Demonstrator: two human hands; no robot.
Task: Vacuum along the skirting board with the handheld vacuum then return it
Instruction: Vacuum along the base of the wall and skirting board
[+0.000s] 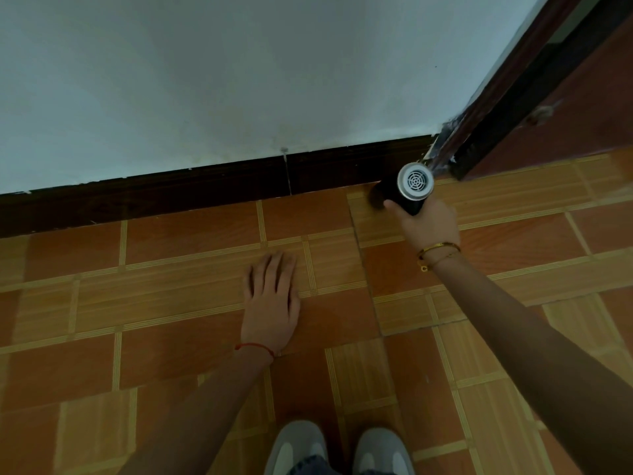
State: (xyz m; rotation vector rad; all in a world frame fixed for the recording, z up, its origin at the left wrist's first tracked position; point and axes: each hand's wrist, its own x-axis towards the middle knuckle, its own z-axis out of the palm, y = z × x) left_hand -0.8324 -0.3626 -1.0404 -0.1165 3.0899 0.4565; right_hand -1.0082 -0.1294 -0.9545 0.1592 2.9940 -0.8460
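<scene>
Right hand (430, 225) gripping handheld vacuum (409, 192) against skirting board (205, 190), left hand (272, 299) flat on floor (171, 303)

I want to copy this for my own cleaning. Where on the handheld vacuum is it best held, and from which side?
Grip the black barrel of the handheld vacuum around its middle, coming from behind and below, as the right hand does here. The body is a plain cylinder, so fingers wrap it easily. That leaves the silver grille at the rear uncovered and the nose free to point at the skirting board.

Left hand (272, 296) flat, palm down, fingers together, pressed to the floor (171, 303), arm straight. Right hand (428, 222) farther out along the floor, arm extended, fingers curled shut around the handheld vacuum (412, 186).
</scene>
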